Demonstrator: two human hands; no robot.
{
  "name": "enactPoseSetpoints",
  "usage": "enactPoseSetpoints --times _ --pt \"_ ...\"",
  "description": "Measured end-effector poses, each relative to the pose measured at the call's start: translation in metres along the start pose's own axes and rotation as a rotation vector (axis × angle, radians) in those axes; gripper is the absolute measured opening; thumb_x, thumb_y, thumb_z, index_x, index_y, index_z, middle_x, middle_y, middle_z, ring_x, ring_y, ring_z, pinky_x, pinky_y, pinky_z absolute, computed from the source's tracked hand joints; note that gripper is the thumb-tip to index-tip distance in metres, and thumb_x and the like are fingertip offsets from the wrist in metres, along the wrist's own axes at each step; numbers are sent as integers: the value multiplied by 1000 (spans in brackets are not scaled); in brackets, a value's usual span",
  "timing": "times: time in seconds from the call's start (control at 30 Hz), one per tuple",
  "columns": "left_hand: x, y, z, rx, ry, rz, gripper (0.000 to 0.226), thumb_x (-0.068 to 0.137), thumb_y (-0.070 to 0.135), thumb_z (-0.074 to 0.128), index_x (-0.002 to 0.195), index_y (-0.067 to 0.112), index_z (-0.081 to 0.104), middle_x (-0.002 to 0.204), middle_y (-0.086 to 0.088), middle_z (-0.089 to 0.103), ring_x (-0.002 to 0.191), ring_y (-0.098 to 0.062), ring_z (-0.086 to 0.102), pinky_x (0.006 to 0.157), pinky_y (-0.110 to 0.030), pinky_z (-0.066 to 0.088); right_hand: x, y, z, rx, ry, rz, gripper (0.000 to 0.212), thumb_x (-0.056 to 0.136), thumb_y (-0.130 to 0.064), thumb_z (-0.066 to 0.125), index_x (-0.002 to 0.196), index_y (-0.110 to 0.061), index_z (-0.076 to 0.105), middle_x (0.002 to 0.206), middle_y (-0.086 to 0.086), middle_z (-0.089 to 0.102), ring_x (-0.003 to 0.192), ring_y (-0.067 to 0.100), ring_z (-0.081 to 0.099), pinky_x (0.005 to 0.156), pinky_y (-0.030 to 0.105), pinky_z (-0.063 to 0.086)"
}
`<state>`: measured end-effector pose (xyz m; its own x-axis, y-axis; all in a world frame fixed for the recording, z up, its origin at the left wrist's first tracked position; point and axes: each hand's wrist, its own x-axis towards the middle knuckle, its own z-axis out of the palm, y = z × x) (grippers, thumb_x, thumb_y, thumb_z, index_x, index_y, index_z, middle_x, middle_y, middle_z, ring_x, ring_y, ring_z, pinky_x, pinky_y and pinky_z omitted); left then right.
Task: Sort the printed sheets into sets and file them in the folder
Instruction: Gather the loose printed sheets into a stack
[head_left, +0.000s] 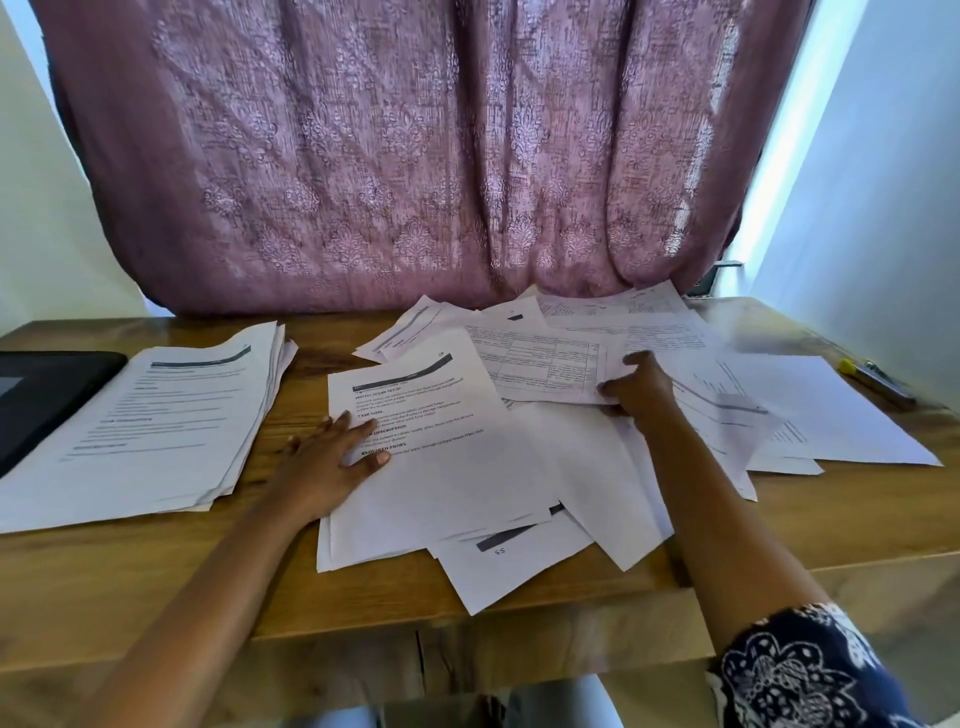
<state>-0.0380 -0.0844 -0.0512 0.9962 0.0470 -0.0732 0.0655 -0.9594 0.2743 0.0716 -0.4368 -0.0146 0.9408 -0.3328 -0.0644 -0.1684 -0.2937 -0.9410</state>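
Loose printed sheets (545, 467) lie scattered and overlapping across the middle and right of the wooden table (156, 571). A neater stack of printed sheets (156, 415) rests at the left. My left hand (327, 462) lies flat, fingers spread, on the left edge of a sheet with a dark header bar (415, 415). My right hand (639, 387) pinches the edge of a sheet printed with a table (545, 364) in the middle of the pile. The black folder (36, 395) lies at the far left, partly under the stack.
A mauve patterned curtain (415, 156) hangs right behind the table's far edge. A pen with a yellow end (878, 379) lies at the table's right edge. A blank sheet (831, 410) sits at the right of the pile. White walls flank both sides.
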Motion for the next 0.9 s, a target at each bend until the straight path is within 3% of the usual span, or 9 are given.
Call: enactPoseSetpoints --times 0.2,0.27,0.37,0.5,0.57,0.63,0.73,0.8,0.9 --pt "2 -1 2 29 -2 -4 63 94 61 25 152 38 11 162 5 0 149 -18 0 118 -48 1 0 -37 -15 198 356 -564 24 88 -17 65 110 -23 56 97 -2 67 88 18 66 81 43 57" --pt "2 -4 5 27 4 -10 63 95 61 25 152 39 11 162 5 0 149 -18 1 119 -48 1 -5 -54 -24 410 362 -663 16 88 -20 63 98 -31 57 95 -8 68 90 14 66 80 45 57" --pt "3 -1 3 -52 1 -3 66 92 64 25 152 37 15 162 4 4 149 -20 6 120 -49 5 -9 -79 -33 700 294 -732 14 89 -14 62 95 -26 57 99 5 66 96 20 65 82 47 57" --pt "9 11 -37 -717 287 -181 66 87 75 32 141 39 42 153 2 36 137 -24 40 114 -48 31 -4 -105 -35 824 86 -558 12 91 -7 61 94 -18 56 102 9 63 93 23 64 74 35 58" --pt "13 9 -67 -1303 426 -143 53 92 66 37 130 33 54 139 0 54 122 -21 54 109 -44 37 3 -107 -27 687 -132 -374 14 91 -5 60 104 -10 56 102 9 62 89 21 62 73 32 56" --pt "9 1 -89 -1667 412 -39 48 99 55 34 131 25 54 128 -1 61 115 -21 59 108 -42 38 8 -99 -9 401 -285 -326 25 91 -2 59 116 3 57 99 12 64 78 13 62 68 23 54" --pt "-9 -8 -84 -1455 237 -11 56 92 68 35 130 33 55 122 0 66 118 -24 58 108 -46 37 6 -74 32 7 -314 -465 28 84 6 65 111 13 63 85 7 71 62 -4 58 61 6 43" --pt "-16 -6 -60 -1098 106 -47 55 86 73 43 128 40 57 130 5 61 121 -22 55 109 -45 35 3 -62 64 -225 -329 -500 22 82 -3 71 104 2 70 96 5 72 81 9 64 62 4 38" --pt "-13 -2 -33 -789 143 -36 83 81 75 46 143 20 43 148 -7 44 132 -28 45 113 -44 33 1 -52 109 -323 -321 -551 17 83 -5 67 98 -4 74 104 8 72 99 20 65 60 -1 36"
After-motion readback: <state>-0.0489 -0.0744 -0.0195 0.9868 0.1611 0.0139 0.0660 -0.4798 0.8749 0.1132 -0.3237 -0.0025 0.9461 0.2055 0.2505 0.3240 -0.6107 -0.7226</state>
